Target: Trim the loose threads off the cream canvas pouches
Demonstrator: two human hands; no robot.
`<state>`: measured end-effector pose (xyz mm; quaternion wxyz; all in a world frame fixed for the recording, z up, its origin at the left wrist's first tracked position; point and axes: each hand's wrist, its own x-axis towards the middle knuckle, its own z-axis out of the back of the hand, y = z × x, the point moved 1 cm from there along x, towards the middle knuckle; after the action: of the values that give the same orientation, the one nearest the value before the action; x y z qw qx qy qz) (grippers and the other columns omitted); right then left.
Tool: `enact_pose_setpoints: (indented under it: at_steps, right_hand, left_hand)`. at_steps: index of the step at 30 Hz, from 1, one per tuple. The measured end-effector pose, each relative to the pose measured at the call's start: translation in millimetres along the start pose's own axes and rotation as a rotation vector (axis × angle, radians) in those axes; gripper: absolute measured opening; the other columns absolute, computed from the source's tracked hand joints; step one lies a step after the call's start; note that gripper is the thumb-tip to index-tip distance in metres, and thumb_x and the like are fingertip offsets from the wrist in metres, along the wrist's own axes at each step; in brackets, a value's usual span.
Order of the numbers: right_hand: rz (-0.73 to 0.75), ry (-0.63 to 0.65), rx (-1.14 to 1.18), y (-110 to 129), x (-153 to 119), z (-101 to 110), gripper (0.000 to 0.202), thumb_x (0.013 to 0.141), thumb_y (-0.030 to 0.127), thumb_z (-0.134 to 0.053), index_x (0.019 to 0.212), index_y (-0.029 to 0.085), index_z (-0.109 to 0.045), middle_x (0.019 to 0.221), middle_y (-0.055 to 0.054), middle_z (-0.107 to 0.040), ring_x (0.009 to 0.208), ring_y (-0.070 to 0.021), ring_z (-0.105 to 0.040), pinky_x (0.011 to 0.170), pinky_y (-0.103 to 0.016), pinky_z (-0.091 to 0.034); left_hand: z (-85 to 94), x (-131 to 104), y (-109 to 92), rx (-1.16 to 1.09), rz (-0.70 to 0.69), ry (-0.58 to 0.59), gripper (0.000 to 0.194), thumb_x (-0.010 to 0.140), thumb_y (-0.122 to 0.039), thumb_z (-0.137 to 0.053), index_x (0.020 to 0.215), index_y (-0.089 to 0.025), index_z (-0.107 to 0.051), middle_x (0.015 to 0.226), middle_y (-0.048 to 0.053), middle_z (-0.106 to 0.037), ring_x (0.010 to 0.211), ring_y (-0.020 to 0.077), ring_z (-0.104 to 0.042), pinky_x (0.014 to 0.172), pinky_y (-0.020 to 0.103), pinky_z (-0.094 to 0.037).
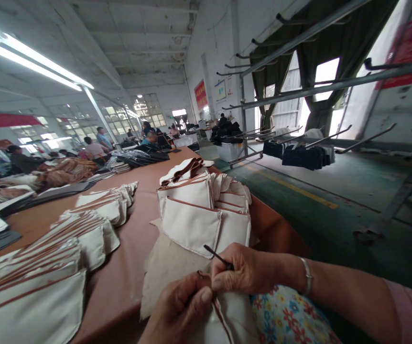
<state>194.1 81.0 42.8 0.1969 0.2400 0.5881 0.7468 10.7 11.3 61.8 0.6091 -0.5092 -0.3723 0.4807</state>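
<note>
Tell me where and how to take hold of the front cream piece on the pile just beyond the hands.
Probably best by the near edge of the front cream piece, coming from the person's side and pinching above and below. It lies on top, overlapping its neighbour on the right; that edge faces the person, over the tan sheet.

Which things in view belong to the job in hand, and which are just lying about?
Seemingly part of the job:
brown-edged cream piece, pinched in the left hand
thin dark tool, in the right hand
matching pile ahead
matching rows at left

Seemingly just around:
brown pile, far left
navy pieces hanging on the metal rack
</note>
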Motion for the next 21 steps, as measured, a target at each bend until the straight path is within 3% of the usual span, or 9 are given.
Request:
enact_pose_setpoints:
  at_steps: [4,8,12,19,21]
  right_hand:
    - [-0.005,-0.045,-0.014,-10.3,-3.9,-1.5,0.039,0.085,0.047,-0.065,0.075,0.01,-0.062,0.06,0.005,-0.045,0.054,-0.0057,-0.033,0.046,-0.016,-0.025]
    - [-0.017,-0.039,-0.012,-11.0,-5.9,0.4,0.045,0.085,0.054,-0.065,0.076,0.009,-0.062,0.061,0.004,-0.047,0.055,-0.0061,-0.034,0.047,-0.017,-0.025]
    - [-0.024,-0.04,-0.019,-11.0,-4.5,1.0,0.044,0.085,0.052,-0.064,0.076,0.009,-0.062,0.063,0.004,-0.048,0.056,-0.0061,-0.035,0.048,-0.017,-0.026]
    - [-0.004,-0.046,-0.068,-7.2,-2.4,-0.2,0.026,0.085,0.033,-0.064,0.074,0.01,-0.061,0.059,0.005,-0.045,0.054,-0.0057,-0.033,0.046,-0.016,-0.026]
    - [-0.008,-0.079,-0.078,-7.7,-1.9,-1.8,0.023,0.084,0.031,-0.063,0.073,0.011,-0.061,0.058,0.005,-0.046,0.054,-0.0063,-0.035,0.046,-0.016,-0.025]
  left_hand:
    - [6.7,3.1,17.1,-0.325,0.253,-0.009,0.059,0.083,-0.068,-0.053,0.062,-0.014,-0.062,0.052,-0.003,-0.044,0.048,0.009,-0.032,0.044,0.021,-0.021]
    - [13.1,5.8,27.3,-0.447,0.361,0.033,0.051,0.081,-0.059,-0.064,0.062,-0.011,-0.063,0.051,-0.003,-0.048,0.047,0.0081,-0.035,0.045,0.021,-0.022]
    - [15.0,5.4,34.3,-0.419,0.347,0.146,0.045,0.073,-0.053,-0.075,0.061,-0.013,-0.059,0.05,-0.005,-0.043,0.045,0.0068,-0.029,0.045,0.022,-0.017]
    - [15.7,1.1,36.4,-0.231,0.176,0.049,0.046,0.073,-0.056,-0.076,0.064,-0.015,-0.057,0.053,-0.007,-0.038,0.051,0.0067,-0.023,0.049,0.023,-0.014]
    - [16.5,3.9,37.4,-0.198,0.175,0.076,0.049,0.073,-0.061,-0.073,0.066,-0.016,-0.055,0.054,-0.007,-0.037,0.05,0.0068,-0.024,0.048,0.024,-0.014]
